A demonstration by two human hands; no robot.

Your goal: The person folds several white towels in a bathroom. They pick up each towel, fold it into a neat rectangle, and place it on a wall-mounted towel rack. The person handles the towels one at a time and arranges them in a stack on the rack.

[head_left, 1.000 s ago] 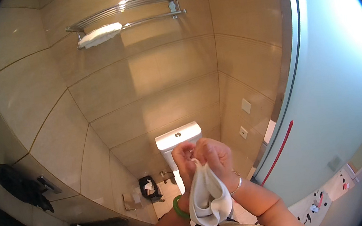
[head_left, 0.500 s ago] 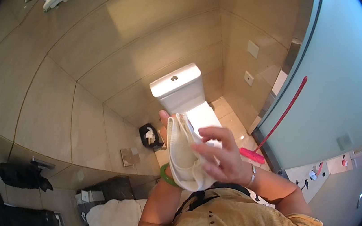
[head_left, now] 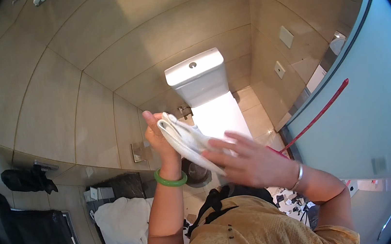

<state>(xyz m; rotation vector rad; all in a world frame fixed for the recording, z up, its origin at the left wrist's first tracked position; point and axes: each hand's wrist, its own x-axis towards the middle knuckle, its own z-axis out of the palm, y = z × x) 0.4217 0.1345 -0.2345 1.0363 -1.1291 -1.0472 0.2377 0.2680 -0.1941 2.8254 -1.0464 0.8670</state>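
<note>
A folded white cloth (head_left: 183, 140) with a thick, banded edge hangs in front of my body. My left hand (head_left: 160, 138) grips it from the left side, thumb pointing up and the other fingers mostly hidden behind the fabric. A green bangle circles that wrist. From the right, my right hand (head_left: 261, 162) lies over the cloth's lower right part, its fingers stretched out and slightly blurred. Whether those fingers press on the fabric or hover just above it, I cannot tell.
Beyond my hands stands a white toilet (head_left: 219, 119) with its lid down. A red pole (head_left: 321, 111) leans by the frosted glass panel (head_left: 370, 115) at right. White fabric (head_left: 124, 218) covers part of a basin at lower left; a black bag (head_left: 24, 179) hangs above.
The cloth has tilted and looks flatter, its opening no longer facing up. My right hand has flattened over it, and my left hand has moved left, showing more. The view has shifted.
</note>
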